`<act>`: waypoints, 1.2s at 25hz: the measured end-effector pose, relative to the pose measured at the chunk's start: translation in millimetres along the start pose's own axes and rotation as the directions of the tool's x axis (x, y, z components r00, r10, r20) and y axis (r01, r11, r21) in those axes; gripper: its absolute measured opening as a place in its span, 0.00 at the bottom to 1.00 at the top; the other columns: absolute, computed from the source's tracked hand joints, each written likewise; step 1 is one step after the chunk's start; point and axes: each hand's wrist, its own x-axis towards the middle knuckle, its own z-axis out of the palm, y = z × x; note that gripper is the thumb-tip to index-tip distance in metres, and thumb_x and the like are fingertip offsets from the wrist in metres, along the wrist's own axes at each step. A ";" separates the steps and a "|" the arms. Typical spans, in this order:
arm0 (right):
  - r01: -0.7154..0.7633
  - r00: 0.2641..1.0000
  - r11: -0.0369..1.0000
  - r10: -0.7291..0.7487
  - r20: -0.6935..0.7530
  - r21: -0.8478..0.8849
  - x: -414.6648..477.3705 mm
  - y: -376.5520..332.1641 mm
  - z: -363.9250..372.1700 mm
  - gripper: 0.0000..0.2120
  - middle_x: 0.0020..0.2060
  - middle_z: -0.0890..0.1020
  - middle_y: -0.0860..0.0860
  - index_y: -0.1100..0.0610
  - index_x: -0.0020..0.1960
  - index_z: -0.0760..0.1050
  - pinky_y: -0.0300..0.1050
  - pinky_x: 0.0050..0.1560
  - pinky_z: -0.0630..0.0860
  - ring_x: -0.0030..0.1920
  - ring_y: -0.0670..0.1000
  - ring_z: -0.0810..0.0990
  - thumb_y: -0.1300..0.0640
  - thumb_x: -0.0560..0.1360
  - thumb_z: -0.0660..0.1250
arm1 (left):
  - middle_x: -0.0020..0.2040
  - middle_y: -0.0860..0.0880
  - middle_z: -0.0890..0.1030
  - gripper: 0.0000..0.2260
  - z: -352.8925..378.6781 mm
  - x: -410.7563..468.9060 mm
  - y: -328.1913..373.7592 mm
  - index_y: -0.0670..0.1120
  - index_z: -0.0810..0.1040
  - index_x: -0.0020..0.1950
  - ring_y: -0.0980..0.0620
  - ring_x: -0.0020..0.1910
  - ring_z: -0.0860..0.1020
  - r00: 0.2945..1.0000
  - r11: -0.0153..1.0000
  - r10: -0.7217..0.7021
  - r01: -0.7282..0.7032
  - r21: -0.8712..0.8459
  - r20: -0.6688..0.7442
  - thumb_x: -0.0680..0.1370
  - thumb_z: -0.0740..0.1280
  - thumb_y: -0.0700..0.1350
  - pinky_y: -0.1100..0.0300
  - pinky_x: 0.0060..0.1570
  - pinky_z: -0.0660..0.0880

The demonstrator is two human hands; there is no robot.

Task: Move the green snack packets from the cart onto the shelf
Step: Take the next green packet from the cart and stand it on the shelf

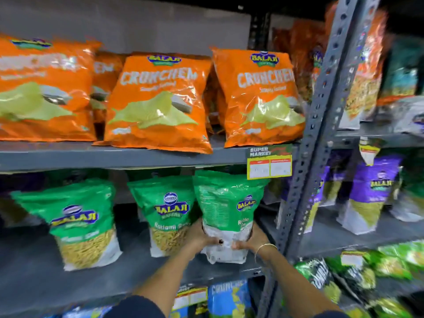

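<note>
Held packet: a glossy green plastic snack packet with a white lower part [226, 214] stands upright on the grey metal middle shelf [68, 283], at its right end, just beside the grey perforated steel upright [321, 125]. Its printed back panel and part of a front face show; "BALAJI" can be read, plus the cut-off letters "Ra" below.
Left hand: the left hand [202, 239] grips the packet's lower left side, thumb across the white part, a dark-painted thumbnail showing.
Right hand: the right hand [250, 241] clasps the packet's lower right side; a thin gold bangle [265, 246] circles the wrist.
Neighbouring packet: a second green snack packet of yellow strands [167, 214] stands touching the held one on its left, marked "BALAJI WAFERS" and "Ratlami" with a blurred word after.
Far packet: a third green snack packet [75, 223], well apart to the left on the same shelf, reads "BALAJI"; the lower wording is too blurred.
Upper shelf: orange crinkled foil bags [158, 102] in a row read "BALAJI", "CRUNCHEM" and a smaller blurred line.
Price tag: a yellow-edged paper shelf tag [269, 162] hangs from the upper shelf's edge, headed "SUPER MARKET"; the prices are unreadable.
Right bay: purple-and-white snack packets [371, 193] carry "BALAJI".
Below: a blue bag [229, 299] shows "CRUNCHEM".
Cart: out of view.
</note>
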 end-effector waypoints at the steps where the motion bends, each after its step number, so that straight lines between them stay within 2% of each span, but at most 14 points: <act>1: -0.015 1.000 1.000 0.015 -0.009 -0.006 4.9 5.3 -4.6 0.46 0.64 0.75 0.56 0.62 0.69 0.63 0.52 0.67 0.71 0.65 0.54 0.73 0.70 0.56 0.80 | 0.67 0.46 0.74 0.39 5.7 10.2 -1.1 0.44 0.67 0.69 0.48 0.64 0.73 1.000 1.000 -0.005 0.005 -0.016 0.027 0.61 0.79 0.40 0.57 0.65 0.72; 4: -0.054 0.998 0.999 0.055 -0.031 0.003 22.3 21.7 -11.2 0.45 0.64 0.75 0.58 0.63 0.69 0.62 0.54 0.68 0.70 0.66 0.57 0.73 0.73 0.57 0.79 | 0.63 0.56 0.71 0.39 20.6 30.3 -5.1 0.44 0.64 0.71 0.58 0.60 0.69 0.999 1.000 0.003 -0.002 -0.012 0.041 0.63 0.77 0.38 0.74 0.51 0.69; 8: -0.083 0.996 0.996 0.083 -0.007 0.033 42.2 27.4 -13.1 0.45 0.67 0.72 0.62 0.64 0.70 0.61 0.60 0.69 0.68 0.67 0.60 0.71 0.75 0.57 0.77 | 0.68 0.47 0.73 0.40 28.9 46.5 -7.7 0.44 0.64 0.71 0.49 0.67 0.70 1.000 1.000 0.012 -0.012 -0.011 -0.007 0.62 0.78 0.38 0.58 0.65 0.68; 11: -0.129 0.989 0.985 0.120 -0.084 -0.111 51.6 26.8 -14.9 0.45 0.67 0.70 0.59 0.65 0.70 0.60 0.56 0.69 0.68 0.67 0.59 0.70 0.66 0.59 0.79 | 0.68 0.47 0.73 0.40 28.8 52.6 -5.6 0.44 0.62 0.72 0.48 0.66 0.70 1.000 1.000 0.005 -0.005 -0.016 0.015 0.63 0.76 0.35 0.55 0.66 0.69; 13: -0.194 0.970 0.964 0.160 -0.182 -0.184 53.8 25.8 -19.3 0.31 0.61 0.70 0.59 0.62 0.63 0.64 0.52 0.62 0.74 0.59 0.58 0.74 0.62 0.65 0.77 | 0.67 0.50 0.72 0.37 27.0 54.2 -3.9 0.45 0.61 0.72 0.51 0.65 0.70 0.996 1.000 -0.007 0.007 0.002 0.090 0.66 0.72 0.32 0.61 0.60 0.70; 14: -0.211 0.965 0.963 0.178 -0.190 -0.169 50.8 19.5 -20.1 0.18 0.57 0.71 0.60 0.56 0.53 0.67 0.50 0.55 0.79 0.53 0.58 0.76 0.63 0.69 0.73 | 0.68 0.48 0.72 0.34 26.2 55.5 -4.4 0.44 0.62 0.72 0.50 0.64 0.71 0.995 1.000 -0.014 0.013 0.011 0.102 0.68 0.70 0.32 0.60 0.60 0.71; 15: -0.220 0.963 0.958 0.184 -0.199 -0.181 50.2 16.2 -18.4 0.13 0.55 0.72 0.62 0.52 0.43 0.65 0.47 0.50 0.81 0.49 0.59 0.78 0.64 0.72 0.69 | 0.67 0.44 0.74 0.30 25.6 56.6 -6.1 0.43 0.64 0.70 0.48 0.62 0.73 0.996 1.000 -0.025 0.024 0.014 0.087 0.70 0.69 0.32 0.57 0.60 0.71; 17: -0.232 0.956 0.954 0.186 -0.228 -0.192 53.9 18.3 -17.2 0.19 0.51 0.77 0.64 0.48 0.35 0.61 0.50 0.50 0.80 0.50 0.61 0.79 0.67 0.72 0.67 | 0.62 0.38 0.77 0.22 24.9 57.0 -7.3 0.41 0.68 0.67 0.46 0.55 0.76 0.998 0.998 -0.064 0.063 0.027 0.010 0.73 0.66 0.35 0.53 0.57 0.73; 20: -0.169 0.979 0.976 0.151 -0.133 -0.136 50.7 20.5 -15.0 0.15 0.50 0.78 0.63 0.59 0.46 0.70 0.50 0.48 0.76 0.50 0.57 0.77 0.74 0.66 0.68 | 0.48 0.40 0.79 0.23 30.0 57.7 -8.5 0.40 0.66 0.68 0.45 0.49 0.78 0.994 0.995 -0.105 0.105 -0.003 -0.034 0.74 0.67 0.38 0.52 0.53 0.73; 21: -0.141 0.990 0.984 0.139 -0.029 -0.111 51.4 24.7 -14.8 0.24 0.56 0.77 0.62 0.63 0.56 0.70 0.52 0.55 0.76 0.57 0.58 0.76 0.75 0.64 0.71 | 0.50 0.41 0.80 0.26 33.5 58.3 -8.4 0.40 0.66 0.68 0.45 0.52 0.78 0.994 0.995 -0.100 0.099 -0.014 -0.038 0.72 0.70 0.38 0.54 0.53 0.72; 23: -0.123 0.986 0.984 0.136 0.095 -0.128 44.4 25.4 -12.3 0.48 0.65 0.70 0.55 0.59 0.72 0.57 0.54 0.69 0.67 0.68 0.54 0.67 0.65 0.59 0.79 | 0.63 0.41 0.76 0.32 42.3 60.0 -6.6 0.40 0.65 0.69 0.44 0.63 0.73 0.996 0.997 -0.081 0.081 0.006 -0.045 0.68 0.73 0.38 0.57 0.58 0.69; 25: -0.141 0.988 0.943 0.155 0.025 -0.301 42.0 22.7 -8.2 0.58 0.67 0.63 0.54 0.50 0.74 0.50 0.51 0.71 0.61 0.70 0.52 0.59 0.50 0.53 0.81 | 0.67 0.43 0.72 0.34 49.4 60.9 -3.4 0.41 0.63 0.69 0.46 0.64 0.71 0.996 0.996 -0.091 0.091 0.001 0.007 0.67 0.74 0.38 0.60 0.58 0.66; 27: -0.177 0.984 0.918 0.160 -0.076 -0.356 46.8 26.7 -3.5 0.57 0.68 0.62 0.58 0.55 0.74 0.50 0.51 0.72 0.62 0.71 0.55 0.60 0.50 0.55 0.81 | 0.66 0.42 0.74 0.33 48.0 63.7 -1.2 0.43 0.64 0.68 0.49 0.59 0.73 0.994 0.995 -0.098 0.100 -0.026 0.045 0.67 0.74 0.38 0.62 0.55 0.66; 30: -0.178 0.978 0.962 0.149 -0.146 -0.206 55.8 27.3 -8.2 0.37 0.58 0.70 0.58 0.61 0.62 0.59 0.47 0.62 0.69 0.59 0.52 0.71 0.64 0.62 0.78 | 0.55 0.43 0.79 0.31 36.0 69.6 -2.2 0.42 0.62 0.71 0.47 0.56 0.74 0.991 0.989 -0.125 0.128 -0.071 0.048 0.71 0.71 0.37 0.59 0.50 0.69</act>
